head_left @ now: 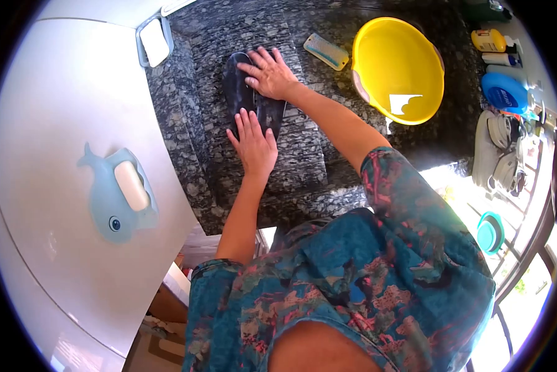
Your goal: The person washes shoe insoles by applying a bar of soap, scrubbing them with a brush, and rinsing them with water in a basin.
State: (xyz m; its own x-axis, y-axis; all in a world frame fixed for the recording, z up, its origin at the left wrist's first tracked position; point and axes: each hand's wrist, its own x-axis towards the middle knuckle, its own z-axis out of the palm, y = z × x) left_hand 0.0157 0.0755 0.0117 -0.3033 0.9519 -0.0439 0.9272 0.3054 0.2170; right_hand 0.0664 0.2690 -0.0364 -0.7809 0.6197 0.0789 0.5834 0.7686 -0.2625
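Note:
A dark, flat, elongated piece (234, 87) with a rounded far end lies on the ridged granite washboard slope (304, 146); its exact kind is unclear. My left hand (255, 144) rests palm down at its near end, fingers stretched out. Farther up, my right hand (271, 74) lies across its upper part with fingers spread. Both hands are open, pressing on top of the piece and partly hiding it. To the right of my right hand is a scrubbing brush (325, 51) with a yellow end, lying on the granite.
A yellow basin (397, 68) stands right of the brush. Bottles, including a blue container (504, 93), and pale shoes (495, 146) line the right side. On the left wall hang a whale-shaped soap holder (105, 198) with soap and another soap dish (143, 53).

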